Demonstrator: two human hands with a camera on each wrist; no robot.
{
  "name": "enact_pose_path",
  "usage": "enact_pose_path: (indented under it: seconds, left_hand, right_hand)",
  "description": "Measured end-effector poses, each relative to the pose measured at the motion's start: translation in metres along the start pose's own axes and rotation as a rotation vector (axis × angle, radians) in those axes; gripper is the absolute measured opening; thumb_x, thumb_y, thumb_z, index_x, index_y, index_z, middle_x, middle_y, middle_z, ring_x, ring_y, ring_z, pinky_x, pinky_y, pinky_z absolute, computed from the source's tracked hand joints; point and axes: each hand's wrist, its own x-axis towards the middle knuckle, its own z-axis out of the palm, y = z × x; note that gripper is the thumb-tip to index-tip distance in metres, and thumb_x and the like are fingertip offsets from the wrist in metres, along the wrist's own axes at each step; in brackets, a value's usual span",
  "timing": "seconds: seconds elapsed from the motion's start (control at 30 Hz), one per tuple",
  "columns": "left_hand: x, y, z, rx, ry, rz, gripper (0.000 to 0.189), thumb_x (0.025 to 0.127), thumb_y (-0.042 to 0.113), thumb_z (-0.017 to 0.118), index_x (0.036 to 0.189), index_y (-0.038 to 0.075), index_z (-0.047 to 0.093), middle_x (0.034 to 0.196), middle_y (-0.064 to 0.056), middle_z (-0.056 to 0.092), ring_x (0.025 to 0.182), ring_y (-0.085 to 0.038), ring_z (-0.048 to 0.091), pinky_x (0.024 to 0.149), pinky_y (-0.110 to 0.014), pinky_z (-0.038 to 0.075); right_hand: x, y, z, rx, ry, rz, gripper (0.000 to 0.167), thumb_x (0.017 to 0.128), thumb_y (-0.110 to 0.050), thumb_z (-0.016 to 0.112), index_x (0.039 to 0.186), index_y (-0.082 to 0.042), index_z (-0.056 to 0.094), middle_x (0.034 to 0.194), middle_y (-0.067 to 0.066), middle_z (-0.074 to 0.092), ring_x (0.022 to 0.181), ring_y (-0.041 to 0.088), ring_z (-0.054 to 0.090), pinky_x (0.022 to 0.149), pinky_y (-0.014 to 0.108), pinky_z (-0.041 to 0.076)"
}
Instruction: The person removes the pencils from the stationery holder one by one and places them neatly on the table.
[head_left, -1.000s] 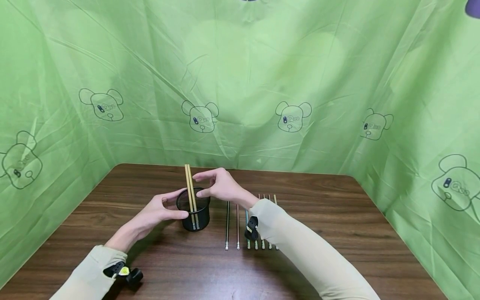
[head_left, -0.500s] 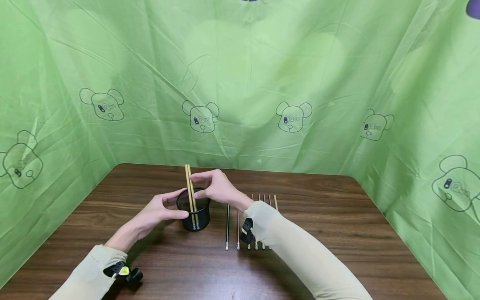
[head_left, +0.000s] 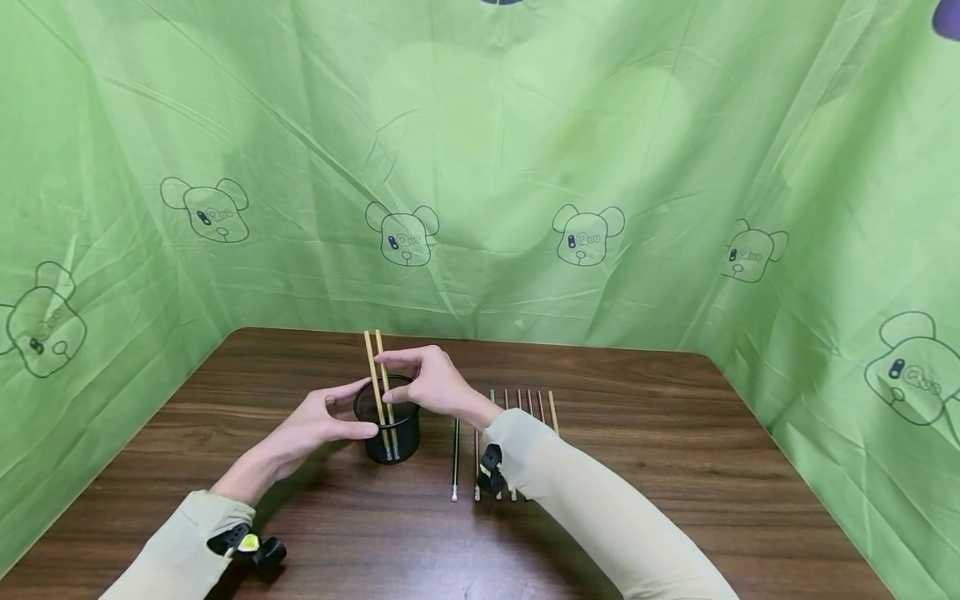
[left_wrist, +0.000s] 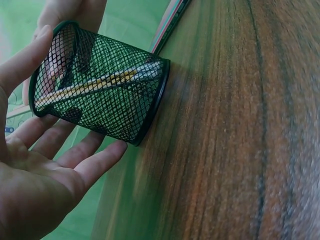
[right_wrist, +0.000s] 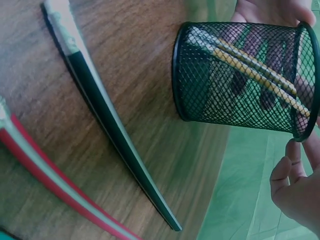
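A black mesh pencil cup stands upright on the wooden table. My left hand holds it from the left, thumb at the near side of the rim and fingers around the far side. Two yellow pencils lean in the cup, their silver-and-white ends at the bottom, as the right wrist view shows. Between thumb and fingertips above the rim, my right hand pinches the right-hand pencil. The other pencil leans to the left, a small gap away at the top.
Right of the cup lies a row of several pencils, partly under my right forearm. A black pencil is nearest the cup, then a red one; a yellow pencil ends the row. A green curtain surrounds the table.
My right hand has moved slightly left and down, going from beside the pencils to pinching one. The pencils' tops have spread apart. My left hand and the cup have stayed put.
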Motion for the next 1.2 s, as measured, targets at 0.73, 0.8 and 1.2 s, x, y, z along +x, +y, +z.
enact_pose_path:
  seconds: [0.73,0.8,1.2]
  left_hand:
    - [0.000,0.001,-0.001,-0.004,-0.009,0.013,0.084,0.091,0.015,0.083,0.162,0.006,0.041,0.145,-0.022,0.061,0.134,-0.035,0.056,0.100,-0.026,0.046]
    - [0.001,0.002,-0.001,-0.005,-0.010,0.017,0.082,0.091,0.015,0.083,0.162,0.007,0.042,0.145,-0.021,0.061,0.134,-0.034,0.057,0.101,-0.026,0.045]
    - [0.000,-0.001,-0.001,0.010,0.003,0.015,0.081,0.090,0.016,0.084,0.161,0.008,0.044,0.148,-0.017,0.059,0.137,-0.031,0.054,0.103,-0.026,0.043]
  right_hand:
    - [0.000,0.002,-0.004,0.004,0.207,-0.094,0.055,0.079,0.005,0.089,0.130,-0.012,0.076,0.104,0.000,0.077,0.091,0.014,0.072,0.086,0.027,0.054]
    - [0.000,0.001,-0.004,0.032,0.220,-0.088,0.056,0.080,0.005,0.088,0.131,-0.011,0.075,0.108,0.000,0.077,0.090,0.010,0.073,0.084,0.027,0.056]
    - [-0.002,-0.007,-0.014,0.146,0.186,-0.087,0.060,0.082,0.012,0.084,0.136,-0.012,0.073,0.126,0.013,0.069,0.087,0.014,0.076,0.071,0.026,0.058]
